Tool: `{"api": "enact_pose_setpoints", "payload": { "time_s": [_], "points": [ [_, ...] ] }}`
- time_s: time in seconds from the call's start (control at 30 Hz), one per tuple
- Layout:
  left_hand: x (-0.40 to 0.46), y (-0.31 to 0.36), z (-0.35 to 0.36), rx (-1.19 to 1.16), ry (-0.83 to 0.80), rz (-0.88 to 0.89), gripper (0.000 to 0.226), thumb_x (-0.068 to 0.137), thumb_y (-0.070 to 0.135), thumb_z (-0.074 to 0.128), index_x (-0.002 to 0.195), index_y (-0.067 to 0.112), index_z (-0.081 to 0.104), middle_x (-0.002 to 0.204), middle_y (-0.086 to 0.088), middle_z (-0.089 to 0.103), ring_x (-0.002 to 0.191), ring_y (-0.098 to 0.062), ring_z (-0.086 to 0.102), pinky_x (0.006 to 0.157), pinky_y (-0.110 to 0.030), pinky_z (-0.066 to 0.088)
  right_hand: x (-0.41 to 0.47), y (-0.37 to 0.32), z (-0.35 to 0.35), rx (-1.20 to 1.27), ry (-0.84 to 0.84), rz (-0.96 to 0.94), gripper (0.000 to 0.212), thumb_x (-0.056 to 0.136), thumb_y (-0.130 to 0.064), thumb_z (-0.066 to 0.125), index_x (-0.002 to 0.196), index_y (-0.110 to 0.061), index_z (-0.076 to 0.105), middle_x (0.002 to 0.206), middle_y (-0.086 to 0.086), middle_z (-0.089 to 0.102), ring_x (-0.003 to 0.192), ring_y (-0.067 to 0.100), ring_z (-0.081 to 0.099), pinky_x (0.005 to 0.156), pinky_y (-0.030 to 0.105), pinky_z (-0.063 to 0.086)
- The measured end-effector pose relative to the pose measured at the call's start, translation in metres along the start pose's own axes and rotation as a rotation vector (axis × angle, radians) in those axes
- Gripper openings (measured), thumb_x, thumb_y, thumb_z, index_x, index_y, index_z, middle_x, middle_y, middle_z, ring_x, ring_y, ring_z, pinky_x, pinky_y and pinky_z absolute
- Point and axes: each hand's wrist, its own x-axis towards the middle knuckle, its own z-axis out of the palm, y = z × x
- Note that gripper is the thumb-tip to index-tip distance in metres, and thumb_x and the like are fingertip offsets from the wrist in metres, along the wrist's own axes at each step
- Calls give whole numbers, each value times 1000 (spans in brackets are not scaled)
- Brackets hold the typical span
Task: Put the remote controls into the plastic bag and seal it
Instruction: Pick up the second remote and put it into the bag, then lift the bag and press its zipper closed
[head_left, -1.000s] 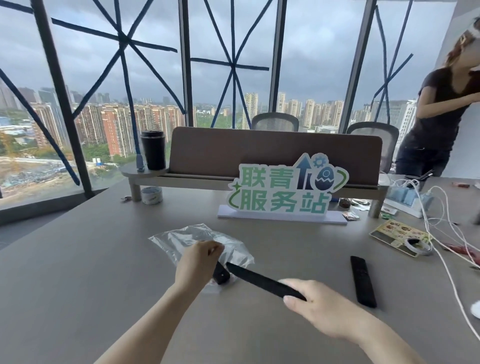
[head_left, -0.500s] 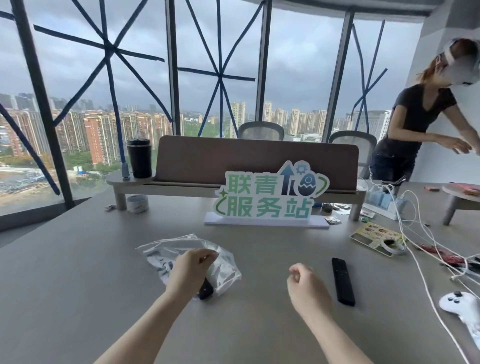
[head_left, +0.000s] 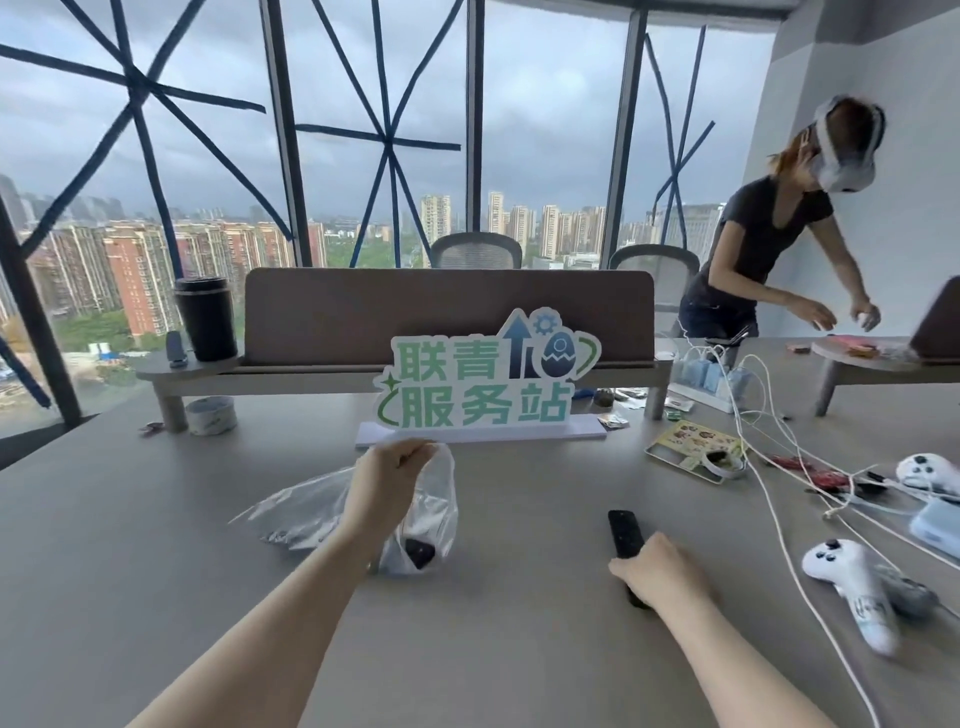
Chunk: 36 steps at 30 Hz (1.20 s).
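My left hand (head_left: 390, 474) pinches the top edge of a clear plastic bag (head_left: 435, 506) and holds it lifted above the grey table (head_left: 156, 545). A black remote control (head_left: 418, 553) hangs inside, its end at the bottom of the bag. To the right, a second black remote control (head_left: 625, 538) lies on the table. My right hand (head_left: 657, 569) rests over its near end with the fingers curled around it; the far end sticks out beyond the fingers.
A green and white sign (head_left: 483, 384) stands behind the bag. White game controllers (head_left: 852, 582) and white cables (head_left: 779, 467) lie at the right. A tape roll (head_left: 210, 414) and a black tumbler (head_left: 205, 317) sit at the back left. A person in a headset (head_left: 769, 244) stands at the far right.
The first remote went into the bag and my right hand let it go. My left hand raised the bag's top edge. My right hand moved right onto the second remote.
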Motion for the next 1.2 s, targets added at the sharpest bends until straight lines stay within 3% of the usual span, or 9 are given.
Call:
{"api": "enact_pose_setpoints", "payload": {
  "time_s": [0.17, 0.27, 0.37, 0.5, 0.67, 0.83, 0.97, 1.07, 1.2],
  "points": [
    [2, 23, 9, 8, -21, 60, 21, 87, 29, 62, 100, 20, 74, 94, 12, 72, 85, -6, 66, 78, -23, 51, -33, -3, -39, 388, -240, -295, 23, 72, -35, 66, 79, -13, 62, 53, -1, 60, 38, 20, 49, 41, 22, 34],
    [-20, 17, 17, 34, -52, 45, 19, 85, 31, 63, 98, 22, 75, 91, 11, 74, 69, 2, 63, 71, -23, 51, -66, -26, -55, 399, -455, -467, 23, 77, -35, 68, 88, -14, 68, 58, -3, 60, 45, 15, 43, 44, 25, 30],
    [-37, 10, 18, 42, -67, -7, 20, 85, 34, 63, 98, 24, 75, 90, 10, 74, 73, -6, 67, 73, -28, 54, -86, -60, -34, 308, -420, -523, 23, 74, -37, 73, 81, -16, 68, 61, -7, 56, 54, 12, 47, 53, 26, 34],
    [-47, 3, 8, 67, -62, -56, 20, 85, 32, 63, 99, 24, 74, 90, 9, 74, 78, -8, 67, 72, -24, 50, -103, -110, 15, 707, -506, -460, 8, 94, -21, 62, 102, -22, 64, 78, -3, 63, 55, 12, 50, 46, 24, 42],
    [-50, -9, -9, 104, -94, -51, 17, 83, 33, 64, 93, 27, 76, 85, 9, 74, 75, -6, 63, 69, -23, 45, -96, -98, 34, 511, 5, -393, 12, 86, -21, 59, 98, -21, 60, 89, -2, 63, 78, 23, 61, 71, 38, 53],
    [-56, -9, -8, 142, -160, -45, 17, 83, 36, 64, 92, 28, 76, 72, 11, 66, 66, -4, 56, 56, -9, 35, -83, -101, 34, 194, -111, -438, 50, 83, -56, 56, 125, -29, 51, 118, 4, 60, 105, 30, 63, 76, 34, 44],
    [-63, -14, -16, 371, -254, -73, 28, 76, 36, 66, 104, 37, 68, 94, 9, 67, 79, -11, 57, 63, -19, 43, -78, -111, 37, 131, 33, -486, 19, 90, -23, 46, 78, -18, 61, 77, 5, 63, 73, 32, 55, 67, 32, 50],
    [-72, -26, -33, 722, -367, -147, 42, 75, 19, 53, 114, 35, 58, 121, 0, 56, 108, -23, 58, 85, -33, 49, -71, -108, 35, 181, 66, -485, 18, 88, -13, 50, 82, -11, 67, 79, 9, 71, 76, 35, 61, 63, 32, 47],
    [-59, -13, -69, 649, -181, -263, 38, 74, 14, 50, 103, 32, 67, 108, -5, 67, 89, -27, 64, 75, -31, 50, -69, -113, 8, 354, -2, -475, 18, 90, -10, 50, 86, -17, 65, 73, 7, 74, 58, 25, 67, 57, 33, 55]
  ]
}}
